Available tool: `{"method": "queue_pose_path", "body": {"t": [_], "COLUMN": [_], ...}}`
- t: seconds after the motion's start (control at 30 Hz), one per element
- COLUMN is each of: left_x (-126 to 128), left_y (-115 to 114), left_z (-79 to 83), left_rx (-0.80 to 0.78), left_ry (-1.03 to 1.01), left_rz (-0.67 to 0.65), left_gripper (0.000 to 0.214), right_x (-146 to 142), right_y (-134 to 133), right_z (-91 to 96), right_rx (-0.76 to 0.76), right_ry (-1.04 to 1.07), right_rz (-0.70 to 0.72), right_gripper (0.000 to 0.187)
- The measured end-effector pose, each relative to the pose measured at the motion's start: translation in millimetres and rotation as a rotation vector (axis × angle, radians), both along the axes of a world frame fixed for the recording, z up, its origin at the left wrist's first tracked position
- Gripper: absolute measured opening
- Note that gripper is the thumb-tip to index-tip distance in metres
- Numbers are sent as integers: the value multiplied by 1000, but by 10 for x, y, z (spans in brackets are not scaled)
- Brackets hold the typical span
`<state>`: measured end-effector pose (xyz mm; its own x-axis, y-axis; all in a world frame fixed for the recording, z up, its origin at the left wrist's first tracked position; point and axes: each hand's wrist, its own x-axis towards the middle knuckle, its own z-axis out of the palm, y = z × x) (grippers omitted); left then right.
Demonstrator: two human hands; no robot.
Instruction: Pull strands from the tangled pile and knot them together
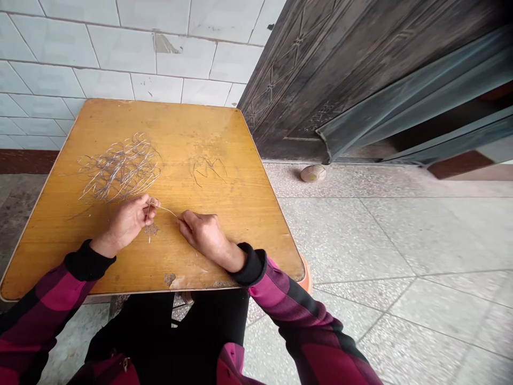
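A thin silvery wire [167,209] runs between my two hands, just above the near part of the wooden table. My left hand [130,218] pinches it between thumb and fingers, and one bent end hangs down below the fingertips. At the other end my right hand [206,237] is closed in a fist around the wire. Just beyond my left hand lies a tangled heap of similar wires [120,168]. A few darker bent wire pieces [208,168] lie apart on the right half of the tabletop.
The yellow-brown table [176,125] has worn patches and stands against a white tiled wall [116,48]. To the right are a dark carved door [304,69] and a grey-green curtain [401,91]. A rounded ball-like object [313,173] lies on the speckled tile floor [340,235].
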<state>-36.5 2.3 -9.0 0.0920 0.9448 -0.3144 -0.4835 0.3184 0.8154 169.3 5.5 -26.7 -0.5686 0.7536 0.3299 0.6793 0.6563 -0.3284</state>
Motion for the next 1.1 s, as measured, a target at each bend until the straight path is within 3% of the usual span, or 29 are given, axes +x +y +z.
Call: {"method": "queue_pose_path", "body": {"t": [0.1, 0.27, 0.47, 0.77, 0.93, 1.1], "left_x": [28, 71, 124, 193, 133, 33], "left_y": [-20, -69, -84, -97, -77, -59], "left_z": [-8, -20, -32, -77, -52, -11], "left_rx": [56, 92, 48, 5, 13, 16], "left_ry": [85, 226, 225, 245, 308, 234], "left_rz": [-43, -102, -112, -35, -56, -66], "left_gripper": [26, 19, 18, 15, 16, 17], "right_x": [1, -13, -67, -139, -145, -98], "right_y": [6, 23, 32, 4, -6, 36], "right_z": [17, 18, -23, -58, -61, -29], "right_rx": [48, 119, 99, 99, 108, 96], "right_ry": [-30, -58, -56, -13, -6, 34], "right_rz": [-15, -63, -129, -77, -55, -85], "right_gripper": [24, 23, 27, 29, 30, 26]}}
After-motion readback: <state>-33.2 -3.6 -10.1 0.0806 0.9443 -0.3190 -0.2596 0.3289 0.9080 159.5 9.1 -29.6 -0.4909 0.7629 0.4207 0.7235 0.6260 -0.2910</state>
